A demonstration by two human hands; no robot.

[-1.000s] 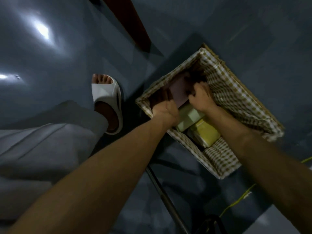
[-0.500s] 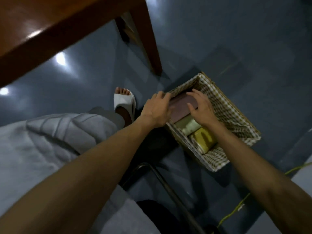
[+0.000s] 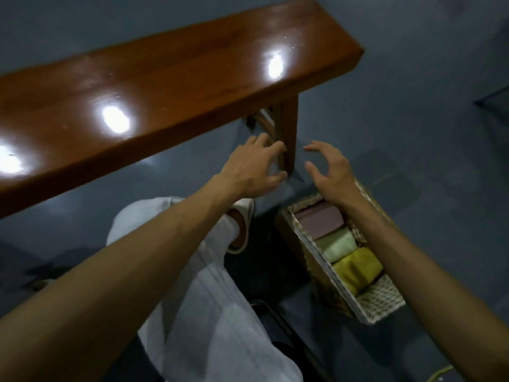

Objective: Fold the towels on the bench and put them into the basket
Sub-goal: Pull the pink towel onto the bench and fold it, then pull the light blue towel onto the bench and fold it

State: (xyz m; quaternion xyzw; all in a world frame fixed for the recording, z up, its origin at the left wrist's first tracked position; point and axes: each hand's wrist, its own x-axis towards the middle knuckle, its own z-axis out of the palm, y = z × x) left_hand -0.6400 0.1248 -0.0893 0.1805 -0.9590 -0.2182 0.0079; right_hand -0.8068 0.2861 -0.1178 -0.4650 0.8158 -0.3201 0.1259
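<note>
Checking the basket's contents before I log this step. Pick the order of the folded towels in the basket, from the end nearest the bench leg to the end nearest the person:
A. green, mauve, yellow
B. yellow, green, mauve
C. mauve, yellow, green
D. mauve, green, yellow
D: in the basket the mauve towel lies nearest the bench leg, the pale green towel sits in the middle, and the yellow towel comes last.

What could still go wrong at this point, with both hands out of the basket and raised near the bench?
1. The left hand and right hand are open and close to the bench leg; a quick move could knock it.
2. The basket sits on the floor by the person's foot and might get kicked.
3. The purple towel looks highest in the row and may need pressing down.
</note>
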